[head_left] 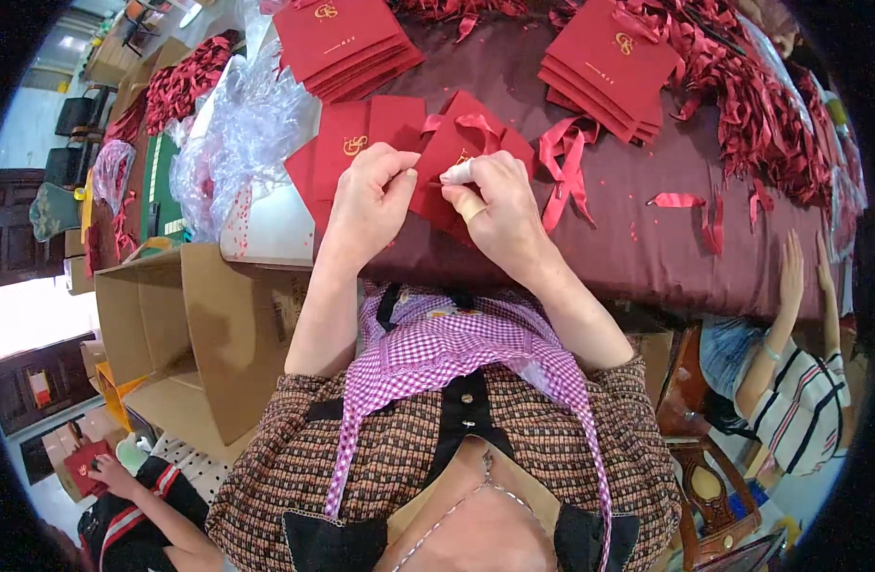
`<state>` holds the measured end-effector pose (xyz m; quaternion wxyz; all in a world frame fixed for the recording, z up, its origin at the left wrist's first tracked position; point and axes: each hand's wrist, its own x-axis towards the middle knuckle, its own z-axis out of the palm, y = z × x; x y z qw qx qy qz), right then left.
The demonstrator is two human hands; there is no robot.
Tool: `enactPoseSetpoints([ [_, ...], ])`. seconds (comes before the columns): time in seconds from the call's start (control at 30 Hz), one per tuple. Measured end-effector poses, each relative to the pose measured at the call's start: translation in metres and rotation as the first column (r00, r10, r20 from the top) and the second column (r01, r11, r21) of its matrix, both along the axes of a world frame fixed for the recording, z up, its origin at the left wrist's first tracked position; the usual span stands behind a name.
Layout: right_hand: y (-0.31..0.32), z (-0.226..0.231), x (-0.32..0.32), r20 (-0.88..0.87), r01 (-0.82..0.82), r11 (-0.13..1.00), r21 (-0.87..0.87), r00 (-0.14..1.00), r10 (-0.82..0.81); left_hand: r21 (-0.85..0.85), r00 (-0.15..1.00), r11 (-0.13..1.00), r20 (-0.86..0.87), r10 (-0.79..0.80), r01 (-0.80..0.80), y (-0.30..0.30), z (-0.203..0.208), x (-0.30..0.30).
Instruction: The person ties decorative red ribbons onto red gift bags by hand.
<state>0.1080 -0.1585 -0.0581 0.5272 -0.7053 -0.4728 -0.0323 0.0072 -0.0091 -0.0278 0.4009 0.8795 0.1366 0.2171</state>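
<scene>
Your left hand (373, 193) has thumb and forefinger close together at the left edge of the red flat paper bag with satin ribbon (445, 143); can't tell what's pinched. Your right hand (501, 198), finger and thumb wrapped, has its tips drawn together over the bag's face; can't tell if they're clamped on it. Bag lies tilted between and beyond both hands, on the dark maroon satin tablecloth (600, 250). Loose red satin ribbon (569, 173) just right of your right hand. Stacked red paper bags (347, 48) past your left hand, clear crumpled plastic (230, 157) left of it. Open brown cardboard box (230, 329) nearer you, lower left of that hand.
</scene>
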Motion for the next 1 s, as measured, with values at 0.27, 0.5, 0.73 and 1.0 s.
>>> enactPoseSetpoints([
  [0.27, 0.005, 0.001, -0.001, -0.013, 0.024, 1.000, 0.006, 1.000, -0.024, -0.062, 1.000, 0.998, -0.013, -0.009, 0.008, 0.000, -0.001, -0.001],
  [0.5, 0.008, 0.010, -0.004, 0.277, 0.081, 0.994, -0.076, 0.959, -0.057, -0.104, 1.000, 0.994, 0.000, -0.017, 0.017, -0.005, -0.002, -0.001],
  [0.73, 0.010, 0.019, -0.008, 0.473, 0.187, 0.967, -0.170, 0.877, -0.086, -0.011, 0.999, 1.000, 0.052, 0.003, -0.003, -0.017, -0.004, 0.003],
  [1.0, 0.003, 0.018, 0.003, -0.208, 0.000, 0.997, -0.080, 0.978, -0.017, -0.093, 0.996, 0.996, 0.094, 0.001, 0.008, -0.029, 0.006, 0.002],
])
